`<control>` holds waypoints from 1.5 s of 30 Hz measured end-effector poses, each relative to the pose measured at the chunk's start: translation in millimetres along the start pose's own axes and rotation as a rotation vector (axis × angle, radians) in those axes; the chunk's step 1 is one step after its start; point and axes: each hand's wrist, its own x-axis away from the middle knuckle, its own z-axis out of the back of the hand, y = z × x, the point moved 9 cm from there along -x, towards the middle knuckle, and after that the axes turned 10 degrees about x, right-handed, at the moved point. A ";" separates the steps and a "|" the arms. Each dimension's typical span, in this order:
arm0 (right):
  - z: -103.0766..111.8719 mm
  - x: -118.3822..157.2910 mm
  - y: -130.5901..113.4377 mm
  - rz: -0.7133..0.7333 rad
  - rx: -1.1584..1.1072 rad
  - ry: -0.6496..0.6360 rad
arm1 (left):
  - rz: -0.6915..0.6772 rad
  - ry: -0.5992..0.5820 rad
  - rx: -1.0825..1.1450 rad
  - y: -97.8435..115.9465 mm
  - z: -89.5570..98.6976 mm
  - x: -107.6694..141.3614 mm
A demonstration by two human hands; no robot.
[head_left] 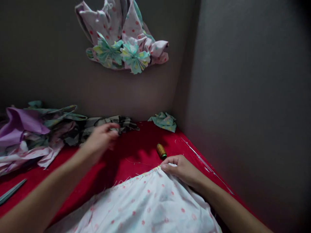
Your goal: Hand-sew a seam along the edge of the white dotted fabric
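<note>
White fabric with red dots lies across the red surface, its stitched upper edge showing loose threads. My right hand pinches that edge near its right end. Raised over the red surface, my left hand is blurred, its fingers drawn together near the camouflage cloth; whatever they hold, if anything, is too small to make out. A brown spool-like object with a green end lies just beyond my right hand. A thin thread runs over the red surface left of it.
Scissors or a similar grey tool lie at far left, below a pile of purple and pink cloth. Green cloth sits at the back corner. A dotted garment hangs on the wall. Long thin rods lie along the right wall.
</note>
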 end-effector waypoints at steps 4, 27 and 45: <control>15.2 -0.5 -5.6 0.050 0.167 0.018 | 0.159 -0.592 0.436 -25.2 -132.9 75.2; 31.4 -2.7 0.5 0.120 0.241 -0.103 | -0.174 -0.479 -0.034 -38.2 -142.0 76.0; 30.6 -2.9 1.4 0.089 0.203 -0.101 | -0.196 -0.509 -0.106 -34.1 -144.0 79.8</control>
